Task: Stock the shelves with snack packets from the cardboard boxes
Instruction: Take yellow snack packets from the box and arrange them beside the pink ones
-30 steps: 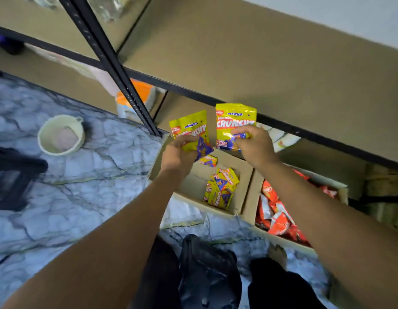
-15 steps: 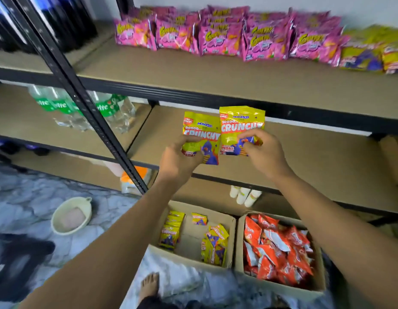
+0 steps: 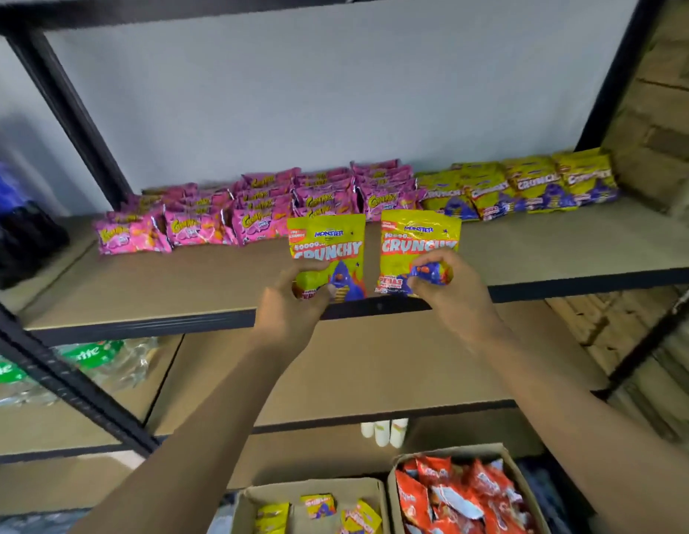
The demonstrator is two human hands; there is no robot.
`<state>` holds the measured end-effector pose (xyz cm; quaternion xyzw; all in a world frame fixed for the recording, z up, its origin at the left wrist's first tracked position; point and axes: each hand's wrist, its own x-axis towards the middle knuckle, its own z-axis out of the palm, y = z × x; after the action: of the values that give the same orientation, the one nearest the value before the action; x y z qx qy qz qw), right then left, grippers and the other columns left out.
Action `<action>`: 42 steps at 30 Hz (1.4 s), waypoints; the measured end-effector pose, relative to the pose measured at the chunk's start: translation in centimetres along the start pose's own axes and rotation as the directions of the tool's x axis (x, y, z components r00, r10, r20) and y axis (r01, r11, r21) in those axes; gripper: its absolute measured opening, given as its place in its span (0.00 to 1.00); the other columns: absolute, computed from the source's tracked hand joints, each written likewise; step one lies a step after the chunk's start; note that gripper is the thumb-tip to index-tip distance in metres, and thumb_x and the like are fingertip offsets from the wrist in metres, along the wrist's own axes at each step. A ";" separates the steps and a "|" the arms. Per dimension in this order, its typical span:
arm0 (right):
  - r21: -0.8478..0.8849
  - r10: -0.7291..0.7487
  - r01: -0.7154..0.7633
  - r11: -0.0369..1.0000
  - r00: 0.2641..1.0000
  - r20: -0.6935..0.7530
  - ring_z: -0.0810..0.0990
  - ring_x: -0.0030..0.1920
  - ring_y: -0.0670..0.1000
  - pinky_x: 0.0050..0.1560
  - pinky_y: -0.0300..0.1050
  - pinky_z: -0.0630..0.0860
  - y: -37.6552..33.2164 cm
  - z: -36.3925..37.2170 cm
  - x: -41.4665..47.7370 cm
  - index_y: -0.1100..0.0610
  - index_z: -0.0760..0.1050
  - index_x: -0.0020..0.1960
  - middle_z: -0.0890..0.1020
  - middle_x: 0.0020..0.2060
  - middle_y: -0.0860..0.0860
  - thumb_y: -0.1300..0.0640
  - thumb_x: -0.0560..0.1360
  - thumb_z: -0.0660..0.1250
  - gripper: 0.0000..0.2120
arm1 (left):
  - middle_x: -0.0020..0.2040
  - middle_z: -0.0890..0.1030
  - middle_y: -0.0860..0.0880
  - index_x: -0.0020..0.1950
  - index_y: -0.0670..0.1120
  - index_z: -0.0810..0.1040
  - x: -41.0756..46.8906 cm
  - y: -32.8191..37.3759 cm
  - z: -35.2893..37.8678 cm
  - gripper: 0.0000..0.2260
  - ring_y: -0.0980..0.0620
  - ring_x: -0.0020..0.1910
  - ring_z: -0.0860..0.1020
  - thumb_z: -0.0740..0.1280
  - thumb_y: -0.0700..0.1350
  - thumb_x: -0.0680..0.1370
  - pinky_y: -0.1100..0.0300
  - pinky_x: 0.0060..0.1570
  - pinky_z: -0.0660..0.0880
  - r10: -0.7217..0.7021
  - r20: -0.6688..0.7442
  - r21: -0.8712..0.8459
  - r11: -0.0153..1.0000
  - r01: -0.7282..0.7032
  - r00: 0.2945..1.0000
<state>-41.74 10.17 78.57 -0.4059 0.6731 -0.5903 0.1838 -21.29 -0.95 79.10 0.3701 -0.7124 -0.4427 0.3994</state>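
My left hand (image 3: 296, 302) pinched a yellow Crunchy packet (image 3: 327, 244) by its bottom and my right hand (image 3: 450, 294) gripped a second Crunchy packet (image 3: 416, 240). Both stood upright over the shelf (image 3: 181, 287) front, labels readable, presumably bound for the matching yellow row (image 3: 520, 186).

**A:** Top shelf (image 3: 181, 287), front strip?

**B:** Bare board to the left of the left hand (image 3: 292, 306) and to the right of the right hand (image 3: 450, 291). The hands grip the left packet (image 3: 327, 252) and the right packet (image 3: 416, 244) upright over the front edge, with a narrow gap between them.

**A:** Back of the board?

**B:** Pink packets (image 3: 258, 210) fill the left and centre. Yellow packets (image 3: 527, 186) fill the right, just beside them.

**A:** Headroom?

**B:** Open above both rows.

**A:** Sides?

**B:** Left post (image 3: 76, 121) and right post (image 3: 612, 71). A slanted post (image 3: 65, 383) crosses the lower left, with bottles (image 3: 84, 364) behind it.

**A:** Below?

**B:** Middle shelf (image 3: 373, 371): bare board, open front.
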 end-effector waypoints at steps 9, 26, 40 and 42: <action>-0.042 0.064 -0.069 0.997 0.992 -0.105 0.80 0.50 0.40 0.44 0.36 0.79 3.5 -7.9 4.9 0.50 0.76 0.54 0.79 0.48 0.38 0.59 0.76 0.72 0.09 | 0.40 0.82 0.53 0.54 0.57 0.79 4.7 1.3 10.1 0.13 0.58 0.28 0.74 0.74 0.42 0.75 0.57 0.30 0.75 0.060 0.088 -0.004 0.998 -0.059 0.994; -0.382 0.018 -0.040 0.923 0.998 -0.061 0.78 0.56 0.52 0.53 0.43 0.74 10.8 -18.7 20.2 0.45 0.80 0.52 0.75 0.60 0.52 0.64 0.72 0.71 0.15 | 0.62 0.68 0.45 0.62 0.53 0.77 14.6 2.3 27.5 0.15 0.46 0.51 0.75 0.70 0.42 0.76 0.63 0.57 0.70 0.119 0.096 0.357 0.923 -0.146 0.988; -0.606 -0.043 -0.079 0.792 0.982 -0.185 0.62 0.71 0.57 0.67 0.49 0.63 13.1 -17.1 22.1 0.42 0.78 0.63 0.66 0.67 0.56 0.55 0.78 0.68 0.15 | 0.70 0.64 0.42 0.68 0.52 0.74 16.9 0.1 29.7 0.17 0.42 0.71 0.62 0.67 0.50 0.79 0.43 0.64 0.64 0.238 0.057 0.651 0.727 -0.217 0.970; -0.609 -0.058 -0.078 0.790 0.978 -0.200 0.62 0.72 0.57 0.69 0.53 0.64 13.4 -16.9 22.2 0.40 0.77 0.63 0.66 0.67 0.56 0.54 0.78 0.68 0.15 | 0.70 0.63 0.42 0.69 0.53 0.74 17.0 0.0 29.7 0.17 0.42 0.71 0.61 0.67 0.49 0.79 0.44 0.64 0.63 0.225 0.056 0.639 0.740 -0.208 0.973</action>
<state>-71.85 3.78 75.02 -0.3759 0.8456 -0.3782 -0.0261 -54.84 -5.98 74.66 0.4042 -0.8535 -0.1192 0.3064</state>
